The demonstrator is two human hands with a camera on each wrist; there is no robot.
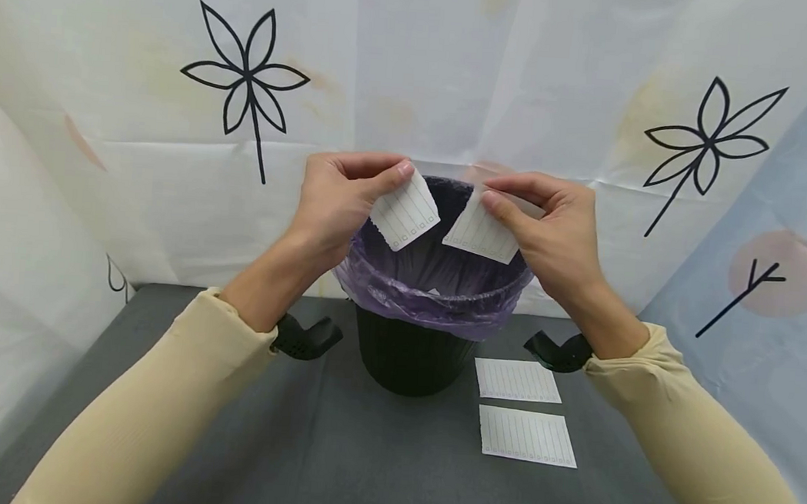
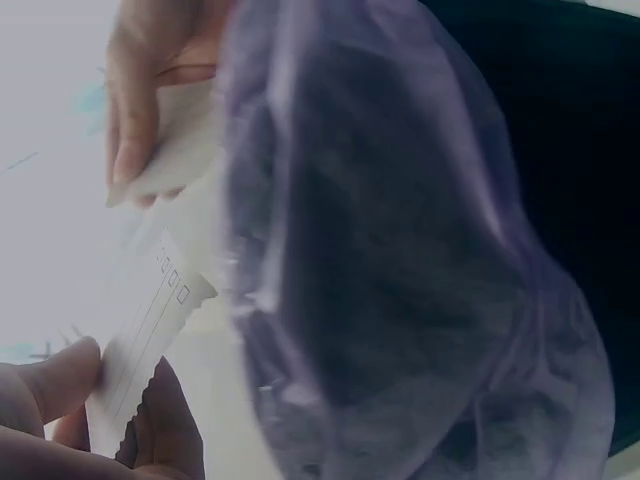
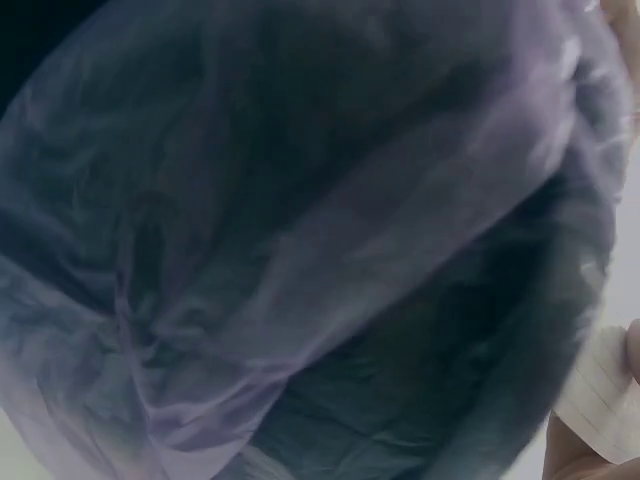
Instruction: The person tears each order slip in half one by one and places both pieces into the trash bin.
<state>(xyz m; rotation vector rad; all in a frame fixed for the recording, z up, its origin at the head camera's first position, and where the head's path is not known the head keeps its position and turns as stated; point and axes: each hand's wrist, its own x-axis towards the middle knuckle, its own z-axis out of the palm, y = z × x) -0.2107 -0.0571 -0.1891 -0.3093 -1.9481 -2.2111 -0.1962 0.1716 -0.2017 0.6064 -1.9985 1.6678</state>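
Two pieces of torn lined paper are held over a black bin lined with a purple plastic bag. My left hand pinches the left paper piece between thumb and fingers; in the left wrist view its ragged edge faces the bag. My right hand pinches the right paper piece by its upper part. A gap lies between the two pieces, above the bin's mouth. In the right wrist view, the bag fills most of the picture, with a paper piece at the right edge.
Two lined paper sheets lie on the dark grey table, right of the bin and in front of it. A white cloth with black flower drawings hangs behind. A thin cable hangs at the left.
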